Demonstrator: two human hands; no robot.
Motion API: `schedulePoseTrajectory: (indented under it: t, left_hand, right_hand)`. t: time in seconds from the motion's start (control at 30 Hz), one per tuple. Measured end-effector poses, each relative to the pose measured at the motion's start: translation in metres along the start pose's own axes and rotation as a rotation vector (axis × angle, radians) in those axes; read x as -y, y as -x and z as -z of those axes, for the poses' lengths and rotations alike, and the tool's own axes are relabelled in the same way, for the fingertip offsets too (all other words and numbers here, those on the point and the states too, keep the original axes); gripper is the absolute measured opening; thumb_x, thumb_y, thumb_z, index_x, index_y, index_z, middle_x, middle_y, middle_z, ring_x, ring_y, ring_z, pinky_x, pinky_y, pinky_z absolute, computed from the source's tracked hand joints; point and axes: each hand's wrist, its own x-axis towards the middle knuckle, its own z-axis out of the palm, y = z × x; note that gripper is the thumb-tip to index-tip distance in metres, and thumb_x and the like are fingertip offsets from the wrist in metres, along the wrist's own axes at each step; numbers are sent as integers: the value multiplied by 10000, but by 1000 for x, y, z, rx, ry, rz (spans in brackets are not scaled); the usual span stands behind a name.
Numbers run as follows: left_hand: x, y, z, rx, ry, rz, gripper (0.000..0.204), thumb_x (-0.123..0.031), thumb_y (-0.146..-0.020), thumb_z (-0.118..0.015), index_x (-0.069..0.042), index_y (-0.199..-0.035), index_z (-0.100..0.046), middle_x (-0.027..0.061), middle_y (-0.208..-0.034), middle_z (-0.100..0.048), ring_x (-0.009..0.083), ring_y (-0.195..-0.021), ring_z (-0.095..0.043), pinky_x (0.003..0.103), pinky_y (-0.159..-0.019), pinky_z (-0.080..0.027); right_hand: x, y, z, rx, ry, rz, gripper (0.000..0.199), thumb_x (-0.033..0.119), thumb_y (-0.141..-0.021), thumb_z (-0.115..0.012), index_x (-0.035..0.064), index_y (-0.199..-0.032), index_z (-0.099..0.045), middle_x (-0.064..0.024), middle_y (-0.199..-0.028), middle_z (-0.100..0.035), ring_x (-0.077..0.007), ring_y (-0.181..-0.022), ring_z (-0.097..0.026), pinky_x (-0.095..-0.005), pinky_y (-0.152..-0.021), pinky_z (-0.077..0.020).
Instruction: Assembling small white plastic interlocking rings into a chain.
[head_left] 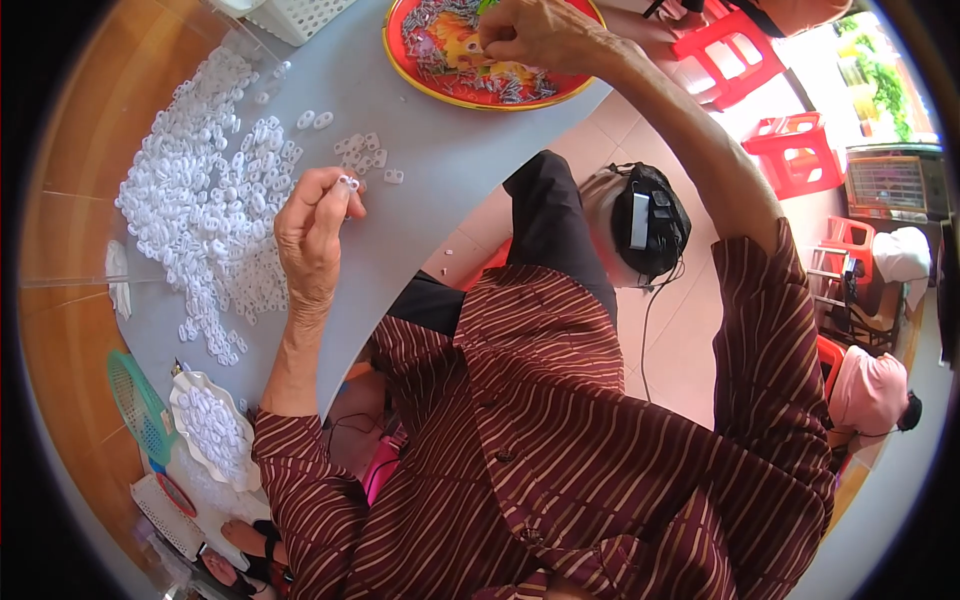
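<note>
My left hand is closed over the grey table, thumb and fingers pinching a small white plastic piece with two holes. Just beyond it lies a small group of similar white pieces. A large heap of white oval plastic pieces spreads to the left of that hand. Over a round red tray with a yellow rim, my right hand reaches in with its fingertips together. Many small metal screws or pins lie in the tray. What those fingertips hold is too small to tell.
A white perforated basket stands at the table's far edge. To the lower left are a white dish of white pieces and a green mesh basket. Red stools and a black bag are on the right. Other people sit nearby.
</note>
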Motion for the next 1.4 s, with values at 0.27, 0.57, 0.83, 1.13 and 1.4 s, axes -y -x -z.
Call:
schedulePoseTrajectory:
  t: [0.27, 0.57, 0.83, 1.13, 1.4]
  left_hand:
    - [-4, -7, -6, 1, 8, -29, 126, -70, -868, -498, 8, -865, -596, 22, -680, -565, 82, -657, -511, 227, -680, -426]
    - [1, 2, 0, -29, -30, 8, 140, -79, -876, -484, 12, -864, -589, 26, -716, -563, 81, -680, -494, 220, -678, -407]
    - [-6, -3, -3, -15, -67, 62, 159, -100, -892, -490, 18, -866, -594, 21, -763, -576, 80, -685, -488, 212, -674, -401]
    - [-1, -2, -2, -27, -33, -9, 131, -119, -893, -520, -12, -880, -595, -6, -697, -569, 47, -663, -493, 195, -605, -405]
    - [4, -3, 0, -52, 13, -16, 134, -123, -897, -521, -13, -888, -597, -15, -691, -574, 33, -633, -483, 183, -577, -398]
  right_hand:
    - [-6, 21, 3, 139, 196, -99, 197, 187, -723, -612, -9, -732, -639, -201, -717, -609, -340, -704, -611, -435, -641, -478]
    - [-9, 5, -15, 37, 114, -89, 260, 225, -679, -662, -28, -698, -604, -209, -627, -564, -296, -585, -584, -406, -571, -461]
    - [51, 8, -43, -91, -803, -300, 155, 101, -763, -658, -28, -847, -677, -85, -678, -638, -126, -585, -596, -249, -551, -496]
    - [92, 7, -102, -73, -1223, -402, 202, 214, -865, -647, 12, -867, -664, 10, -682, -581, -58, -628, -529, -209, -594, -452]
    - [98, 3, -116, -201, -1417, -259, 166, 109, -845, -661, 28, -981, -613, -13, -820, -638, -71, -727, -576, -210, -662, -464]
